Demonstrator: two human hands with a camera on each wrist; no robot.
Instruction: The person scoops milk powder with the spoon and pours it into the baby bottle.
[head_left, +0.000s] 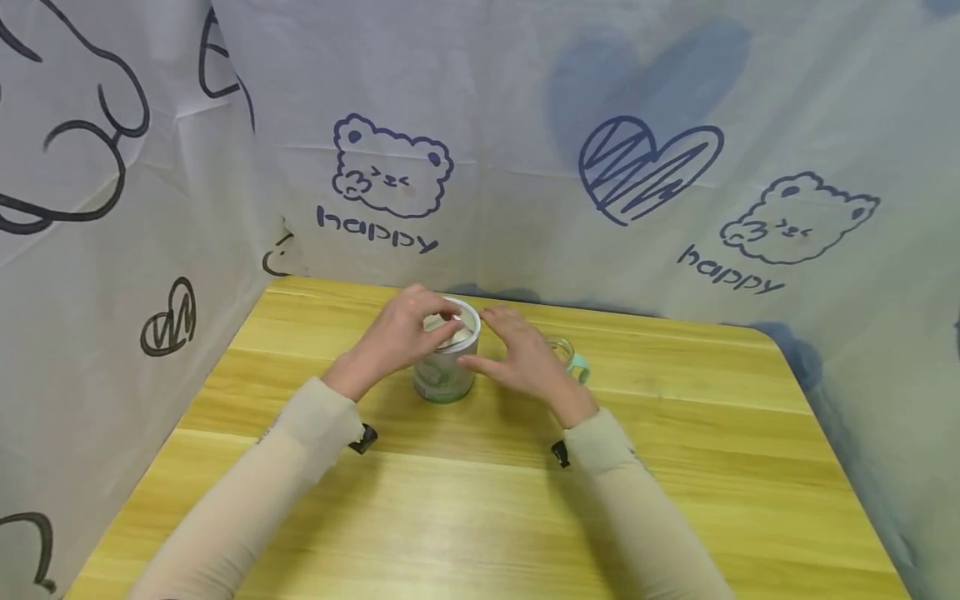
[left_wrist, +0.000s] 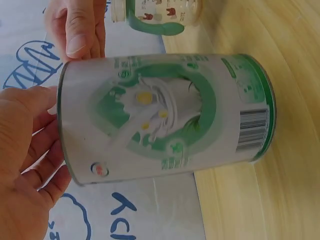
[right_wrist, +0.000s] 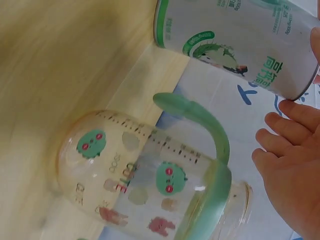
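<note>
A white and green milk powder can (head_left: 444, 379) stands upright, uncovered at the top, with something whitish inside its rim. Over the can's mouth is my left hand (head_left: 397, 333), thumb and fingers bent close together; whether they pinch anything there is hidden. My right hand (head_left: 525, 354) is at the can's right side, fingers extended and thumb spread towards its upper edge. In the left wrist view, the right thumb (left_wrist: 76, 42) lies close to the can's rim. Beside the right hand stands a clear baby bottle (right_wrist: 135, 165) with a green collar and handle, partly hidden in the head view.
The wooden table (head_left: 465, 517) carries the can and the bottle. A white cloth (head_left: 517, 217) with blue drawings hangs behind the table and along its sides. Small black pieces (head_left: 363, 438) show beside both wrists.
</note>
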